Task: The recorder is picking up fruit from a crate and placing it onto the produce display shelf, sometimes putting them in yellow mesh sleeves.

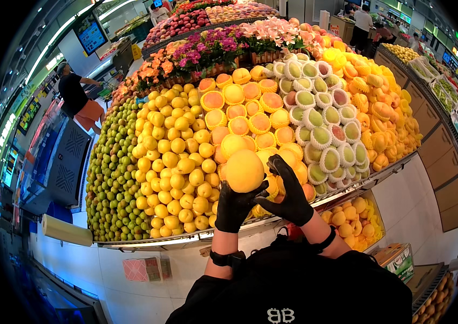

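My left hand (pixel 235 204), in a black glove, holds up a large yellow peach (pixel 245 171) over the front of the fruit display. To its right, my right hand (pixel 291 194), gloved as well, has its thumb and fingers apart and nothing between them; its thumb is by the left hand's fingertips. Behind the hands lie yellow-orange peaches (pixel 270 102) in yellow foam nets. Smooth yellow plums (pixel 177 158) are heaped on the left, and green-and-red peaches (pixel 320 137) in white foam nets on the right.
Small green fruits (pixel 119 182) fill the display's left end, beside a plastic bag roll (pixel 67 231). A box of peaches (pixel 350 222) and a carton (pixel 395 259) stand below on the right. Potted flowers (pixel 208 50) line the back. A person (pixel 77 93) stands in the left aisle.
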A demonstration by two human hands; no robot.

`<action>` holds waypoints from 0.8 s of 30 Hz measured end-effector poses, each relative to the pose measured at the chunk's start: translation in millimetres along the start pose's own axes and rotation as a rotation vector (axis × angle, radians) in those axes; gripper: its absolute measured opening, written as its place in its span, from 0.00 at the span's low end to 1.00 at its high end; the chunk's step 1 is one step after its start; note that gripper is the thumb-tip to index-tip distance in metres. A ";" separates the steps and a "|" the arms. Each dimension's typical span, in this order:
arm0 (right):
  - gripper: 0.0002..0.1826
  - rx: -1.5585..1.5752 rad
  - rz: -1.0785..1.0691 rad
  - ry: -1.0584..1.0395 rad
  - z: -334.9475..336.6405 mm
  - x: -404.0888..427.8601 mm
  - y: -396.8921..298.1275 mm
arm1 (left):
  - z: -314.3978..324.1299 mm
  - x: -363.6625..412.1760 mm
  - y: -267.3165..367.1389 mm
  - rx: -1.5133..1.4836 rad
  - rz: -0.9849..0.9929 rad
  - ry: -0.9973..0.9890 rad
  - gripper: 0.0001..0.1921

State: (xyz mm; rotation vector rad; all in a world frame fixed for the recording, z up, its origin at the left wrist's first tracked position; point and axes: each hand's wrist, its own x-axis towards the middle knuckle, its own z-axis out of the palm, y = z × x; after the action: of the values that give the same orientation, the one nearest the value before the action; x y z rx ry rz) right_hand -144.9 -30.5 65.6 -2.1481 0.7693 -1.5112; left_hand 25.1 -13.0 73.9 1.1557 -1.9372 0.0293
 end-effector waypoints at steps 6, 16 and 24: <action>0.46 0.030 0.004 -0.011 -0.3 2.4 -4.0 | 11.1 -10.0 14.0 -1.188 -0.722 0.126 0.11; 0.40 0.098 0.106 0.029 -5.2 0.1 0.0 | -0.1 -2.9 4.9 -1.715 -0.720 0.151 0.39; 0.31 0.530 0.471 -0.028 0.7 -2.3 8.0 | 4.7 4.4 15.0 -0.846 -0.567 0.226 0.40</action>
State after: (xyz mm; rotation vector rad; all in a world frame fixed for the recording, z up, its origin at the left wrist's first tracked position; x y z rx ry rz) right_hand -146.5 -35.2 58.9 -1.4707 0.7022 -1.2530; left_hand 10.2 -9.5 79.6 0.9948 -1.1512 -0.8409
